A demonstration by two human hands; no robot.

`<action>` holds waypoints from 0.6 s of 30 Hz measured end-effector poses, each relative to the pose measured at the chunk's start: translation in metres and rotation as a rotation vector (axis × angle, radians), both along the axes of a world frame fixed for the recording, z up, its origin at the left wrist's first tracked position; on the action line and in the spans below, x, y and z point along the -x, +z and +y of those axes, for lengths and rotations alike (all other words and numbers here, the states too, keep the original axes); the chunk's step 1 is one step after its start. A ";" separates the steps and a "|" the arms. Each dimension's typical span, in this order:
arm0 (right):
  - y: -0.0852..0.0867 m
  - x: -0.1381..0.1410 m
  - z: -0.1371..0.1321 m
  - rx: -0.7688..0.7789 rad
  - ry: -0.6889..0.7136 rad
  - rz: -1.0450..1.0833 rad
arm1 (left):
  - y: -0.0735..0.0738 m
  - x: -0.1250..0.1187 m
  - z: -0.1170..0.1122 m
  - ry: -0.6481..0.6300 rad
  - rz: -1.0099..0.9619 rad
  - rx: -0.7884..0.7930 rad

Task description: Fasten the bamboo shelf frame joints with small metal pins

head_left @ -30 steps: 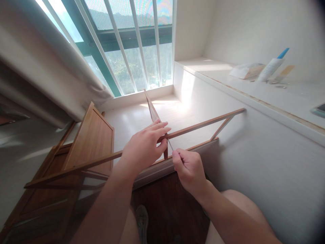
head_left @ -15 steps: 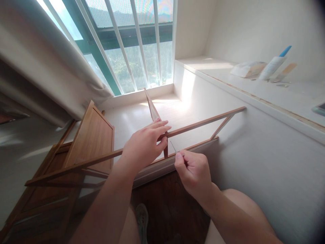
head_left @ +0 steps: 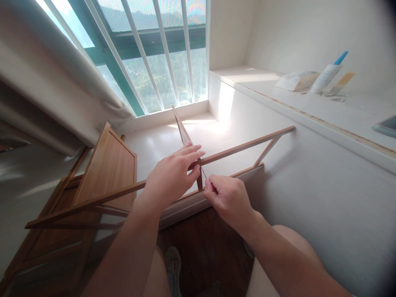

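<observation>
My left hand [head_left: 173, 177] is closed around a joint of a brown wooden frame [head_left: 241, 150], where a long rail meets a crosspiece. Its fingers lie over the top and the thumb presses from the near side. My right hand [head_left: 230, 201] is closed on a thin metal rod [head_left: 203, 172] that looks like a hex key. The rod's far end reaches the joint just below my left thumb; whether it sits in a screw is too small to tell. Most of the rod is hidden in my right fist.
Wooden panels [head_left: 107, 165] lean at the left beside a curtain [head_left: 55, 78]. On the white ledge [head_left: 247, 76] at the right stand a white tube with a blue tip [head_left: 326, 78], a plastic bag [head_left: 297, 80] and small metal pieces [head_left: 338, 99]. A barred window [head_left: 167, 74] is ahead.
My right hand has moved left and slightly up, bringing the rod's tip from beside the joint to it. My left hand keeps its hold on the frame. The whole view has shifted slightly.
</observation>
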State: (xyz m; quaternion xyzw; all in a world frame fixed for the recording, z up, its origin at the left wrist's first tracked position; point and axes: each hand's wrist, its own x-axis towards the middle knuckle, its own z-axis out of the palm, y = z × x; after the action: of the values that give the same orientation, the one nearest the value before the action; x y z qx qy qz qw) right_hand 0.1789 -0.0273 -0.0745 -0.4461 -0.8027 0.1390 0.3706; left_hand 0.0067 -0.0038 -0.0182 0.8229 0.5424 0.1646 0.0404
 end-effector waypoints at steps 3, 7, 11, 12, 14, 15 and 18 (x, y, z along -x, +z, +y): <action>0.000 -0.001 0.001 -0.004 -0.007 -0.014 | 0.000 0.000 -0.001 0.000 0.013 0.001; 0.001 -0.002 0.001 -0.005 -0.011 -0.025 | 0.000 -0.001 -0.001 0.010 0.020 0.000; 0.003 -0.002 0.002 -0.034 -0.015 -0.047 | 0.000 0.000 0.000 0.005 0.020 -0.003; 0.003 -0.002 0.002 -0.042 -0.014 -0.054 | 0.000 0.000 0.000 0.005 0.020 -0.004; 0.003 -0.002 0.002 -0.054 -0.010 -0.067 | -0.001 0.000 -0.001 0.008 0.022 -0.008; 0.003 -0.002 0.002 -0.058 -0.009 -0.073 | -0.001 0.000 -0.001 0.010 0.025 -0.008; 0.004 -0.002 0.002 -0.063 -0.009 -0.088 | -0.001 0.000 -0.001 0.013 0.029 -0.010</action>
State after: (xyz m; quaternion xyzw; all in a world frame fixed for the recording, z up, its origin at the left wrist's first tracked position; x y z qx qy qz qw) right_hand 0.1809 -0.0248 -0.0709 -0.4434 -0.8201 0.0921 0.3497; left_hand 0.0068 -0.0048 -0.0188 0.8218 0.5475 0.1554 0.0274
